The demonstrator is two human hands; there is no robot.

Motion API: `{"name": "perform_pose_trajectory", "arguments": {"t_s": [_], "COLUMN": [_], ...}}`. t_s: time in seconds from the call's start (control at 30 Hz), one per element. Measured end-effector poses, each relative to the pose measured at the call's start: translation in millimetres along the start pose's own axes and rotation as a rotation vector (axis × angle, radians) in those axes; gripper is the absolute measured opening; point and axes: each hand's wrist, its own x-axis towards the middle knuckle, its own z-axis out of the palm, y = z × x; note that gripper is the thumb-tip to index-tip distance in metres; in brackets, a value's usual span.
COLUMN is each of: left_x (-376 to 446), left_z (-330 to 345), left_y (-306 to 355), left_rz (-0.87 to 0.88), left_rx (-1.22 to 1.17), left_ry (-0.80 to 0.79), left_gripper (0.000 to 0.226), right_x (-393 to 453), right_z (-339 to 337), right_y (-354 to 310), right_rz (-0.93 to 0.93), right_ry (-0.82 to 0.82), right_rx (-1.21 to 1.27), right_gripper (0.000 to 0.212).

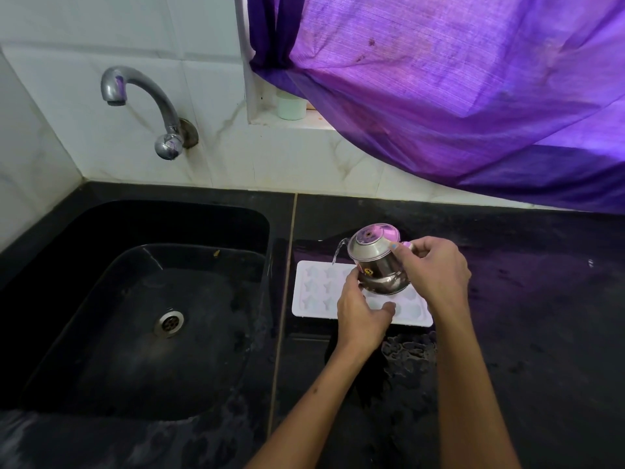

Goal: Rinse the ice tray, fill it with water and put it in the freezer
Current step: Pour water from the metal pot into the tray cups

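Gripping steel kettle handle with my right hand, fingers curled round it. My left hand cups kettle's underside, fingers bent against body. Kettle tilted toward sink side, lid on; thin water stream falls from spout into ice tray. White tray lies flat on black counter, just right of sink, star-shaped cells showing. Tap on tiled wall above sink. Purple curtain hangs upper right.

- Daylight glows purple through the curtain ahead of me.
- My black worktop stays dim, with violet glare.
- Wide lens bends the edges; focus is sharp.
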Motion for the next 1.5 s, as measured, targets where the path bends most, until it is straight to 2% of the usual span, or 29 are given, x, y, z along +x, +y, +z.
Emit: {"name": "perform_pose_trajectory", "arguments": {"t_s": [0.47,0.63,0.83,1.5], "left_x": [-0.8,-0.7,0.8,7.9], "left_z": [-1.2,-2.5,-9.3,-19.9], "left_y": [-0.4,2.5,5.8,-3.3], "left_rz": [-0.005,0.012,0.032,-0.019], "left_rx": [0.022,0.025,0.01,-0.006], "left_ry": [0.0,0.028,0.06,0.048], "left_gripper": [0.069,0.072,0.072,0.065], "right_x": [-3.4,-2.0,-2.3,-7.3], "right_z": [-1.8,-3.3,2.8,21.7], "right_y": [0.5,-0.4,-5.1,-17.9], "right_rz": [0.031,0.061,0.031,-0.055], "right_ry": [0.006,0.006,0.012,0.003], "right_rx": [0.008,0.063,0.09,-0.037], "right_gripper": [0.026,0.021,0.022,0.021]}}
